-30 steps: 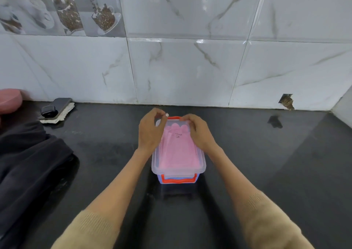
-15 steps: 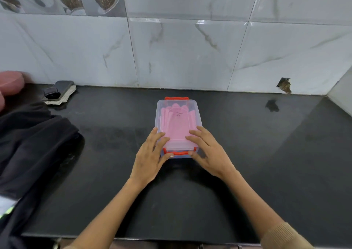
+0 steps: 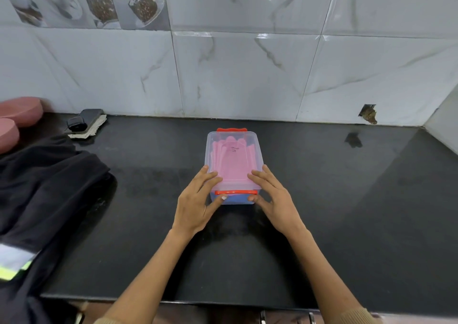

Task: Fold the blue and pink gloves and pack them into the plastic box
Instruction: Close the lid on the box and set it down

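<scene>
Both my forearms reach forward over the black bench (image 3: 347, 199). My left hand (image 3: 195, 204) lies palm down, fingers spread flat on the near left corner of the plastic box (image 3: 233, 150), thumb at the red near latch (image 3: 235, 192). My right hand (image 3: 275, 199) mirrors it on the near right corner. Neither grip closes; both press open-handed on the lid. The box sits mid-bench, long axis pointing away from me toward the tiled wall (image 3: 235, 75). The pink glove (image 3: 234, 165) lies flat inside, the blue glove (image 3: 235, 199) beneath it.
</scene>
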Motion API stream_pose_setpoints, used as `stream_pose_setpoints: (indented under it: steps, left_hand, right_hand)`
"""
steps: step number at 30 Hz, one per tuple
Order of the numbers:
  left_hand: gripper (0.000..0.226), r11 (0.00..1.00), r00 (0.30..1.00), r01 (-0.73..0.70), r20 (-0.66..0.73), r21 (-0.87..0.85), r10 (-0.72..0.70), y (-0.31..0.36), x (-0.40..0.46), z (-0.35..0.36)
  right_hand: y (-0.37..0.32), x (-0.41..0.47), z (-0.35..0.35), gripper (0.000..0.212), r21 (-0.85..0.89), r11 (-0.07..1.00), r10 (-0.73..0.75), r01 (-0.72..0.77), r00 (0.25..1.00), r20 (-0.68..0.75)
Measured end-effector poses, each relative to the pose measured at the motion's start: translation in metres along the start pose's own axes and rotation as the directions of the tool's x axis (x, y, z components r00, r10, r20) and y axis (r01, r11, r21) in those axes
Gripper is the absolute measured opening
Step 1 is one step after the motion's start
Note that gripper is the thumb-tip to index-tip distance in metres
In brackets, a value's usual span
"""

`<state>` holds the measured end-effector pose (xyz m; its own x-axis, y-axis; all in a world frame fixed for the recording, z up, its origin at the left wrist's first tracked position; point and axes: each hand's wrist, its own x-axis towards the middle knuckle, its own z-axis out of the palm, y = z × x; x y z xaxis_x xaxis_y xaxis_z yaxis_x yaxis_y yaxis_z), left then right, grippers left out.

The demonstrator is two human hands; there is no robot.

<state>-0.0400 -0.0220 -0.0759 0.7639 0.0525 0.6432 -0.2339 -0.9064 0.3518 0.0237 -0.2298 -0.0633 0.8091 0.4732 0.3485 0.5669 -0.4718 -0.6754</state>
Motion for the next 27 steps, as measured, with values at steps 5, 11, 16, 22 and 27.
stream_pose_setpoints:
  steps: [5,11,16,22,27]
  left_hand:
    - [0.064,0.986,0.993,0.109,-0.021,-0.128,-0.113,0.013,-0.004,0.000]
    - [0.060,0.980,0.986,0.129,-0.083,-0.149,-0.143,0.023,-0.009,0.001]
    - [0.057,0.967,0.965,0.193,-0.149,-0.164,-0.218,0.032,-0.002,0.001]
    - [0.030,0.910,0.914,0.326,-0.158,-0.257,-0.372,0.036,0.015,-0.009]
    - [0.055,0.893,0.796,0.359,-0.410,-0.271,-0.445,0.055,0.059,-0.014]
  right_hand:
    - [-0.007,-0.004,0.006,0.040,0.113,0.993,0.038,-0.033,0.998,-0.043]
    - [-0.013,-0.012,0.015,0.031,0.259,0.965,0.060,-0.027,0.991,-0.121]
    - [-0.017,-0.009,0.012,0.025,0.344,0.937,0.121,-0.055,0.978,-0.172]
    - [-0.025,-0.005,0.003,0.022,0.295,0.938,0.226,-0.179,0.965,-0.133]
    - [-0.060,0.016,0.013,0.035,0.066,0.980,0.201,-0.190,0.918,-0.343]
